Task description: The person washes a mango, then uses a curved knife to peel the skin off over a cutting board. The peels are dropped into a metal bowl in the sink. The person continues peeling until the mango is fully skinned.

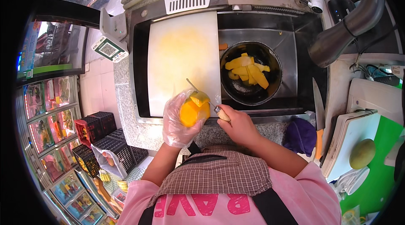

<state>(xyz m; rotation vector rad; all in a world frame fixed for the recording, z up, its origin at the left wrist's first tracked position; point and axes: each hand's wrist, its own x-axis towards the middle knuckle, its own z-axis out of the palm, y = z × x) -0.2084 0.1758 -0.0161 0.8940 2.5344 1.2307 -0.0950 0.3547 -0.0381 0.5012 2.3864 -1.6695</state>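
In a clear plastic glove, my left hand [174, 123] holds a partly peeled yellow mango [190, 114] over the near edge of a white cutting board [183, 41]. My bare right hand [239, 125] grips the wooden handle of a peeling tool [223, 113]. Its thin metal blade crosses the top of the fruit, and a flap of peel [200, 99] curls up against it. To the right of the board, a dark round pot [240, 93] stands in the steel sink [288, 66] with several strips of yellow peel [246, 68] in it.
A large orange-handled knife [319, 114] lies at the counter's right edge, near a purple cloth [299, 136]. Another mango [362, 153] rests by white boards [348, 142] further right. A printed-code stand [110, 49] is at the left; black crates [117, 152] stand below it.
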